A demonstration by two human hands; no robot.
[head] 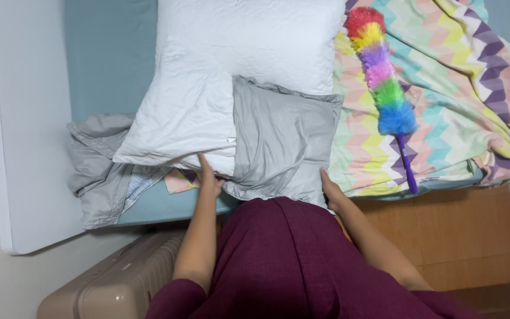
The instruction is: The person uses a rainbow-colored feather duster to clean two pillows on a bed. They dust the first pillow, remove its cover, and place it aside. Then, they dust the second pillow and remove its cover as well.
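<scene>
A small grey pillow [284, 139] lies on the bed, partly over a big white pillow [231, 65]. My left hand [209, 175] rests at the grey pillow's lower left corner, also touching the white pillow's edge. My right hand [330, 190] presses on the grey pillow's lower right edge. Both hands seem to hold the grey pillow by its near corners, with the fingers partly hidden. My maroon garment [284, 260] covers the foreground.
A rainbow feather duster [385, 82] with a purple handle lies on a zigzag blanket [467, 88]. Crumpled grey cloth [98, 171] sits at the left on the teal sheet [107, 53]. A beige suitcase [113, 283] stands by the bed. Wooden floor [461, 236] shows at right.
</scene>
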